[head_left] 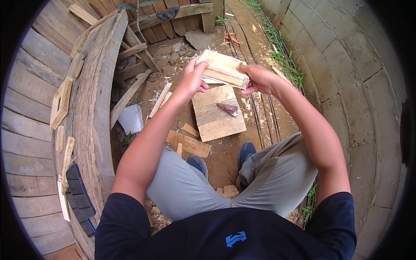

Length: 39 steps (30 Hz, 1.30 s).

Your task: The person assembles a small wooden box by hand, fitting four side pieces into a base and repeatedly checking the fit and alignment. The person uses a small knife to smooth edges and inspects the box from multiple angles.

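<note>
A small open wooden box (226,74) of pale boards is raised in front of me, above the ground. My left hand (194,78) grips its left end, thumb over the rim and fingers curled beneath. At the opposite end, my right hand (258,79) is closed on the box with the thumb at the top edge. Below it lies a square wooden board (219,113) made of several planks. On that board rests a folded dark reddish piece of sandpaper (228,109), its pale backing partly showing.
To the left runs a thick wooden bench (91,95) bearing a small wooden frame (61,103), wood strips and a dark phone (79,193). Offcuts (189,143) and shavings litter the dirt between my feet and the board. A block wall (346,78) rises on the right.
</note>
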Tool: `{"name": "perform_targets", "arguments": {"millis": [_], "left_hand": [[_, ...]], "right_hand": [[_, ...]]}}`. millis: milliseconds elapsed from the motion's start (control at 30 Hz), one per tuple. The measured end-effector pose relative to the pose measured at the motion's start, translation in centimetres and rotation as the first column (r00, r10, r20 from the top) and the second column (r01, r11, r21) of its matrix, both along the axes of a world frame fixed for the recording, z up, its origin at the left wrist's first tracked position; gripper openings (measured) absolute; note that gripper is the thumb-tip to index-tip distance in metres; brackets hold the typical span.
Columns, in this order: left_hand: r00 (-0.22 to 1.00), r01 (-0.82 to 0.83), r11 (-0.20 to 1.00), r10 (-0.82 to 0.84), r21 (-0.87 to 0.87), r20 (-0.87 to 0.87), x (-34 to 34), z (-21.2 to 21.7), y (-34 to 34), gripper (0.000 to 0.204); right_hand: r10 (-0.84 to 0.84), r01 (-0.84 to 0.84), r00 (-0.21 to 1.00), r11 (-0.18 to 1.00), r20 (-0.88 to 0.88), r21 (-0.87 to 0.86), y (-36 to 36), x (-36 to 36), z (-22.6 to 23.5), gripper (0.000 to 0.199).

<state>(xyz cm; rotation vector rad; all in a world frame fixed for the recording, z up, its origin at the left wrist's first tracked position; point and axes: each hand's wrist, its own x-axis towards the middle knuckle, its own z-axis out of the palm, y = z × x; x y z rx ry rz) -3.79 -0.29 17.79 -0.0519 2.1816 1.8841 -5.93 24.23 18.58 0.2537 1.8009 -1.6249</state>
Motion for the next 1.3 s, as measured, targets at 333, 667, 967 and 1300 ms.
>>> {"name": "perform_targets", "arguments": {"millis": [333, 667, 967, 1300], "left_hand": [[1.0, -0.027, 1.0, 0.027, -0.002, -0.007, 0.1, -0.2, 0.2, 0.063], [0.986, -0.157, 0.97, 0.166, 0.185, -0.032, -0.7, -0.2, -0.6, 0.058], [0.982, -0.051, 0.958, 0.1, 0.28, -0.163, -0.8, 0.6, -0.9, 0.066], [0.964, -0.103, 0.911, -0.008, -0.4, -0.266, -2.9, -1.9, -3.7, 0.069]], "right_hand": [[-0.028, 0.041, 0.992, 0.993, -0.122, 0.109, -0.5, 0.5, 0.6, 0.042], [-0.138, 0.15, 0.975, 0.987, -0.174, 0.057, -1.7, 2.2, 3.1, 0.087], [-0.176, 0.152, 0.982, 0.949, -0.066, -0.277, -2.3, 1.8, 1.9, 0.063], [0.352, -0.241, 0.935, 0.73, -0.049, 0.64, 3.9, -1.2, -0.6, 0.047]]}}
